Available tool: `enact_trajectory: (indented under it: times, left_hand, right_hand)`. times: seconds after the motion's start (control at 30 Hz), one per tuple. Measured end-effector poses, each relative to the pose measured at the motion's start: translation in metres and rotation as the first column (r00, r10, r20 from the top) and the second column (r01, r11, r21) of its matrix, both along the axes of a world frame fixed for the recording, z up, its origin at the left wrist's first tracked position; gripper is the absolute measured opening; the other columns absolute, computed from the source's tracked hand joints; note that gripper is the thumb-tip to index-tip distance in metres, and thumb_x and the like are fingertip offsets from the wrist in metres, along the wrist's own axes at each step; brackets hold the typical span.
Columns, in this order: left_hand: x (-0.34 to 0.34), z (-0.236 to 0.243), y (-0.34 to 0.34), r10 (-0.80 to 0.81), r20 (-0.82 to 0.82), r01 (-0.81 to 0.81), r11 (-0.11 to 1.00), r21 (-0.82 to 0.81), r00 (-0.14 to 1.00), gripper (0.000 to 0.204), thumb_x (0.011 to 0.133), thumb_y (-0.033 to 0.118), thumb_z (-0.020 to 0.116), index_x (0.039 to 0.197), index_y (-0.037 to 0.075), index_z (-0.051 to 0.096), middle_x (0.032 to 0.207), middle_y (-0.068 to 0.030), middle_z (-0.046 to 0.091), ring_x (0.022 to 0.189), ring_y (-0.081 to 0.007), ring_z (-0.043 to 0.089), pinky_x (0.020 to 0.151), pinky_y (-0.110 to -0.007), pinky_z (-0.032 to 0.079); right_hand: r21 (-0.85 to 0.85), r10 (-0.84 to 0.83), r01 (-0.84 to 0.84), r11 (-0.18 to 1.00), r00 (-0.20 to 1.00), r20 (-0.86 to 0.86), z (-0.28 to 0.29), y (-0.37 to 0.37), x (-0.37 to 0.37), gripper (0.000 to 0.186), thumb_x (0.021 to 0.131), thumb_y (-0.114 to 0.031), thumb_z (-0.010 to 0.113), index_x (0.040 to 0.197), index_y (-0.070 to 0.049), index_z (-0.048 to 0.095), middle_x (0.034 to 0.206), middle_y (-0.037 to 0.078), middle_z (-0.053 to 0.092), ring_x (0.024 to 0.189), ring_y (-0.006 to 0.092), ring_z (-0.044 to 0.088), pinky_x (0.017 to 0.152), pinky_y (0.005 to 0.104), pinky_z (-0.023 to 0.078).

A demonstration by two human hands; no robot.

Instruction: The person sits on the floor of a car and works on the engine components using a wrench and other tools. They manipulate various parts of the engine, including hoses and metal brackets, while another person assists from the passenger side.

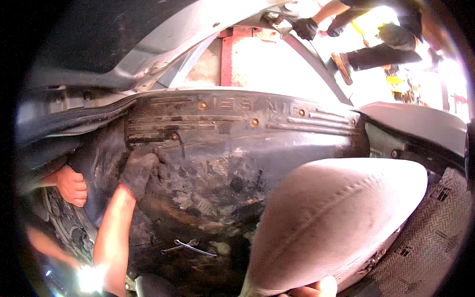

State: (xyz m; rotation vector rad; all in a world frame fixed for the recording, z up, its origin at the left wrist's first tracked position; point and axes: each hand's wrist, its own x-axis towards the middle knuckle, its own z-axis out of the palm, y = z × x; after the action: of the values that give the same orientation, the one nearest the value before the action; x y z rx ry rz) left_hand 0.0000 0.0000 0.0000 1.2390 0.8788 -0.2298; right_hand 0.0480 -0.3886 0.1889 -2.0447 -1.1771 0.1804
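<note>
My left hand point(141, 171), in a dirty dark glove, reaches up from the lower left and grips a fold of the black, mud-stained floor liner point(237, 148) inside a car body. Only the fingertips of my right hand point(316, 287) show at the bottom edge, against the underside of a big pale grey seat cushion point(336, 218); its grip is hidden. Another person's bare hand point(71, 185) clutches the liner's left edge.
A metal spanner point(190, 247) lies on the dirty floor below the liner. The grey door sill point(163, 49) curves overhead, with a patterned mat point(435, 232) at the right. A crouching person with black gloves point(304, 27) works outside at the top right.
</note>
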Motion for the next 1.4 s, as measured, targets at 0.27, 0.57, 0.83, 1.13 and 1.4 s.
enact_trajectory:
  times: [0.27, 0.57, 0.83, 1.13, 1.4]
  left_hand:
    - [0.008, -0.007, -0.031, 0.083, -0.118, -0.061, 0.982, 0.177, 0.990, 0.011, 0.080, 0.014, 0.053, 0.081, 0.005, 0.061, 0.066, -0.0072, 0.058, 0.045, -0.0161, 0.051, 0.035, -0.035, 0.039]
    - [0.020, -0.010, -0.028, -0.092, -0.092, 0.113, 0.962, 0.250, 0.991, 0.016, 0.080, 0.012, 0.050, 0.079, 0.003, 0.064, 0.065, -0.0054, 0.058, 0.052, -0.0151, 0.055, 0.046, -0.031, 0.045]
    - [0.008, -0.036, -0.022, -0.092, 0.044, 0.075, 0.952, 0.297, 0.995, 0.023, 0.081, 0.004, 0.046, 0.090, 0.003, 0.068, 0.070, -0.0047, 0.061, 0.051, -0.0117, 0.052, 0.043, -0.029, 0.042]
    - [0.022, -0.016, -0.038, 0.120, -0.081, -0.108, 0.984, 0.142, 0.989, 0.028, 0.081, 0.001, 0.045, 0.097, 0.003, 0.068, 0.069, -0.0068, 0.062, 0.048, -0.0135, 0.054, 0.041, -0.030, 0.043]
    - [0.023, -0.022, -0.035, -0.064, 0.019, 0.056, 0.959, 0.279, 0.998, 0.022, 0.080, 0.007, 0.045, 0.079, 0.004, 0.068, 0.071, -0.0043, 0.063, 0.058, -0.0129, 0.056, 0.051, -0.029, 0.043]
  right_hand:
    - [0.026, -0.098, 0.097, 0.995, 0.995, 0.014, -0.003, 0.022, 0.010, 0.027, 0.089, -0.025, 0.062, 0.097, -0.001, 0.055, 0.082, 0.012, 0.058, 0.060, 0.0248, 0.054, 0.053, 0.0397, 0.045]
    - [-0.041, -0.078, 0.084, 0.996, 0.987, 0.141, -0.004, -0.009, -0.007, 0.018, 0.096, -0.018, 0.058, 0.106, -0.004, 0.054, 0.085, 0.013, 0.055, 0.062, 0.0228, 0.050, 0.055, 0.0358, 0.041]
    - [-0.114, -0.041, 0.059, 0.992, 0.988, 0.149, -0.001, -0.016, -0.010, 0.017, 0.096, -0.016, 0.056, 0.108, -0.004, 0.052, 0.085, 0.014, 0.056, 0.064, 0.0237, 0.051, 0.056, 0.0367, 0.042]
    - [-0.223, -0.085, 0.096, 0.970, 0.995, 0.057, 0.019, 0.015, -0.003, 0.032, 0.076, -0.005, 0.066, 0.107, -0.003, 0.058, 0.077, 0.008, 0.056, 0.061, 0.0215, 0.051, 0.053, 0.0350, 0.041]
    - [-0.088, -0.158, 0.177, 0.980, 0.970, 0.186, 0.008, 0.009, -0.010, 0.040, 0.068, -0.029, 0.076, 0.099, -0.004, 0.067, 0.072, 0.008, 0.057, 0.061, 0.0219, 0.055, 0.051, 0.0383, 0.041]
